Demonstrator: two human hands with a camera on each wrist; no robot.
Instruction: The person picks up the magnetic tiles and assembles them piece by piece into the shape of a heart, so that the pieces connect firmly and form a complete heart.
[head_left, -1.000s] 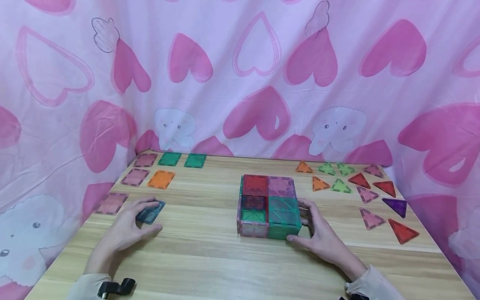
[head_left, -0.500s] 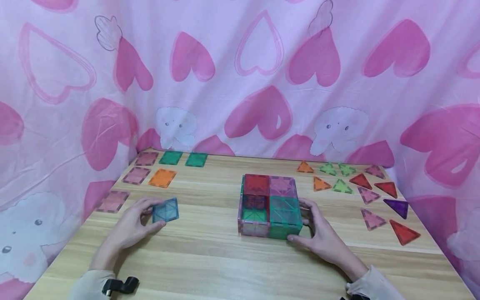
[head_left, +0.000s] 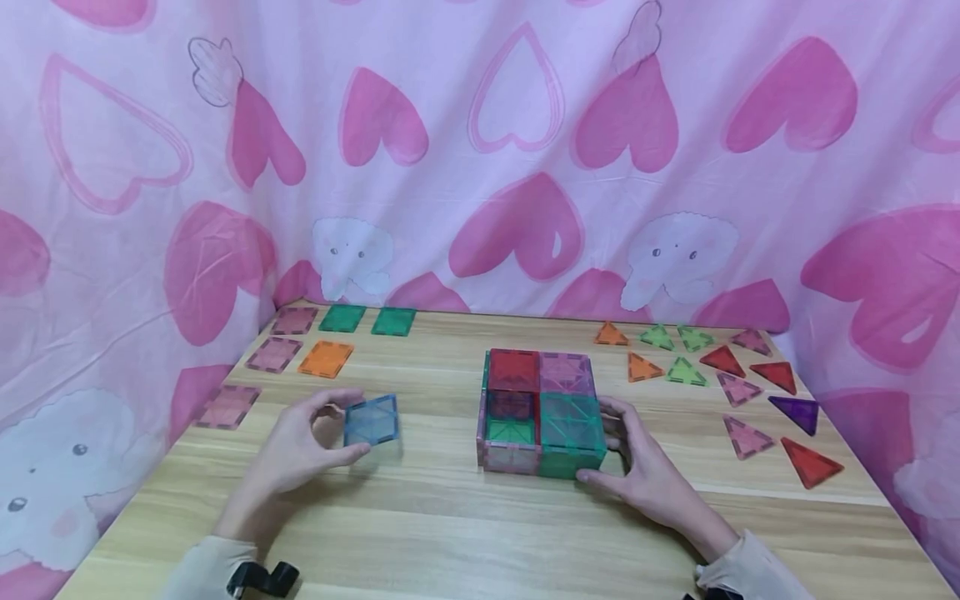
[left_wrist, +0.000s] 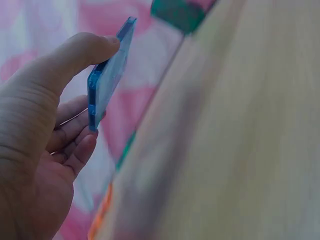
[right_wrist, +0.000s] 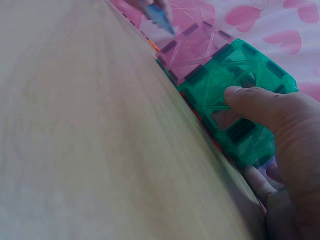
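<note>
My left hand (head_left: 309,443) pinches a blue square magnetic tile (head_left: 372,422) between thumb and fingers, above the table left of the middle. In the left wrist view the blue tile (left_wrist: 111,75) appears nearly edge-on, thumb on one side. A low box of magnetic tiles (head_left: 572,421) sits right of it, with red, pink and green squares on top and an uncovered front-left cell showing green inside. My right hand (head_left: 643,471) grips the box at its right side. The right wrist view has its thumb (right_wrist: 255,102) on the green front face, other fingers partly hidden.
Pink squares (head_left: 228,407), green squares (head_left: 393,322) and an orange square (head_left: 326,359) lie at the left and back left. Several triangles, including a purple triangle (head_left: 797,414) and a red triangle (head_left: 812,462), spread over the right. A pink heart curtain (head_left: 420,208) encloses the table.
My left hand has lifted the blue tile from the table's left side and carried it rightward toward the box, tilting it on the way. The right hand stays at the box.
</note>
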